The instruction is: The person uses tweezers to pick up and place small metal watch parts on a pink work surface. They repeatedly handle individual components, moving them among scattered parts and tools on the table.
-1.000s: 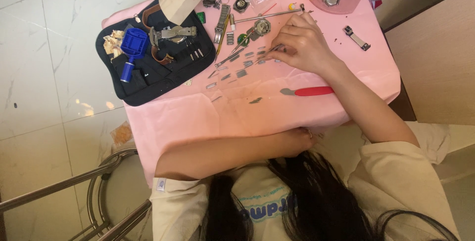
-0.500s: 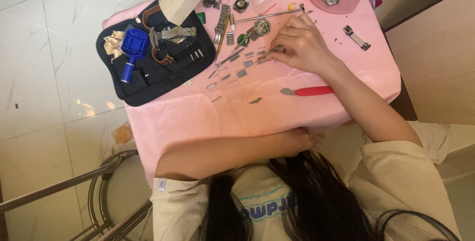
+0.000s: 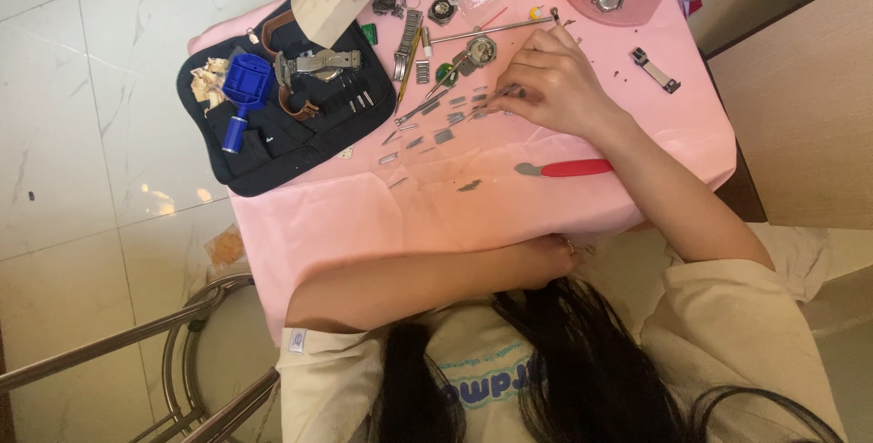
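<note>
Upper centre of frame: thin metal tool [image 3: 498, 95] remains pinched in right hand [image 3: 552, 84] over unmoved small grey watch-band links [image 3: 443, 125]; left hand [image 3: 544, 259] stays curled, holding nothing discernible.

My right hand [image 3: 555, 84] sits upper centre of frame, fingers curled and pinched together, forearm angling down-right. My left hand [image 3: 541, 261] rests mid-frame, forearm bent across my chest.

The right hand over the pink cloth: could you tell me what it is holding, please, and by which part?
The right hand pinches a thin metal tool at its rear end; its tip points toward the small watch links.
</note>
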